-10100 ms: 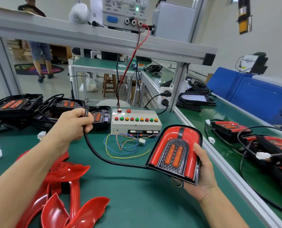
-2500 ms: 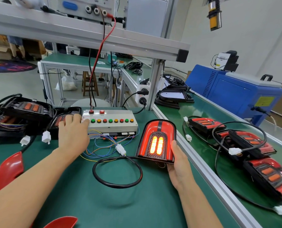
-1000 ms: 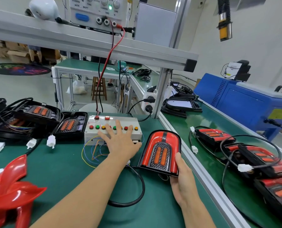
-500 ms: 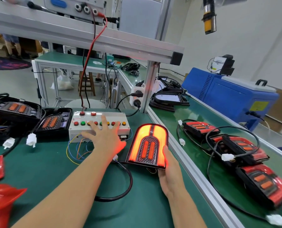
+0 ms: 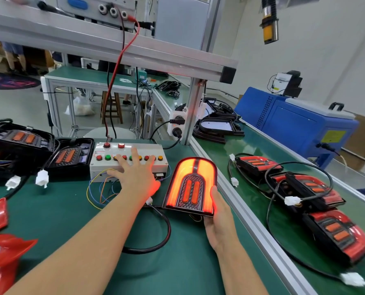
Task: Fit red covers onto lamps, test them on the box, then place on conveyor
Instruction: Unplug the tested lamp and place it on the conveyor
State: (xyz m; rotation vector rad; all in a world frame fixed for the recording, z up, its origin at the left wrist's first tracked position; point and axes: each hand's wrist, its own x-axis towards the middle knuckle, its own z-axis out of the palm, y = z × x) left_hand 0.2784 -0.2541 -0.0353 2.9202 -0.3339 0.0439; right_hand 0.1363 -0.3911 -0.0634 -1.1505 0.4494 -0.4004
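A red-covered lamp [image 5: 191,184] stands tilted on the green bench, its outer band glowing bright orange-red. My right hand [image 5: 216,218] holds its lower right edge, thumb along the side. My left hand [image 5: 136,173] lies spread on the white test box [image 5: 126,151], fingertips pressing the row of coloured buttons. The lamp's black cable [image 5: 154,239] loops on the bench to a white plug [image 5: 149,201] near the box's loose wires. Loose red covers [image 5: 0,241] lie at the bottom left. Several finished lamps [image 5: 334,233] with cables lie on the conveyor [image 5: 258,201] to the right.
Uncovered black lamps [image 5: 71,156] with white plugs sit left of the box. An aluminium frame post [image 5: 193,111] with a socket stands behind the box, a shelf with a power supply overhead. A blue machine [image 5: 300,128] stands beyond the conveyor.
Over the last second the lamp's outer band has lit up and stays lit. My left hand keeps pressing buttons on the box, its fingers shifted slightly right. My right hand still holds the lamp.
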